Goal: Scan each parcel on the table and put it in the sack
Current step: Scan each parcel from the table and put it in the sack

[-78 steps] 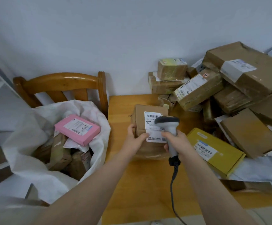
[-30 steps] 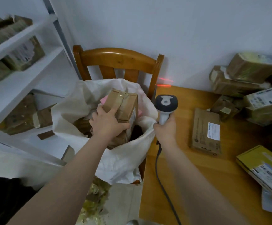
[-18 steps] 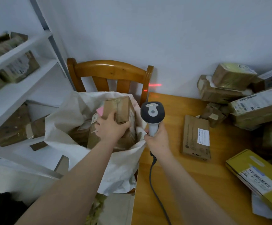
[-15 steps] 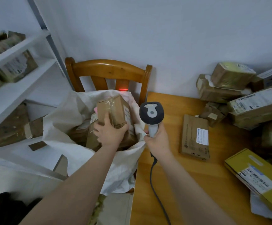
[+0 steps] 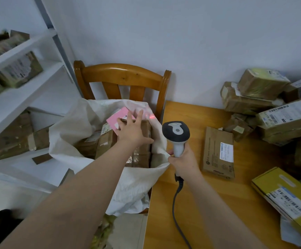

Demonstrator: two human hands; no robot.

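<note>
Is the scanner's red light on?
On. The scanner, gripped by the right hand, casts a red line on the sack.

Nothing legible rn. Flat brown parcel [image 5: 216, 141], middle of table [image 5: 191, 221]: white label [image 5: 226, 152], print too blurred. Yellow box [image 5: 272, 178] at table's right edge: barcode sticker [image 5: 288, 198], digits unreadable. Long carton [image 5: 290, 127] nr far-right corner: shipping label [image 5: 286, 112] w/ barcodes, text a smear.

Parcels [image 5: 106, 142] lie in the sack [image 5: 133, 184], which stands before the chair [image 5: 122, 74], left of the table [image 5: 209, 203]
</note>
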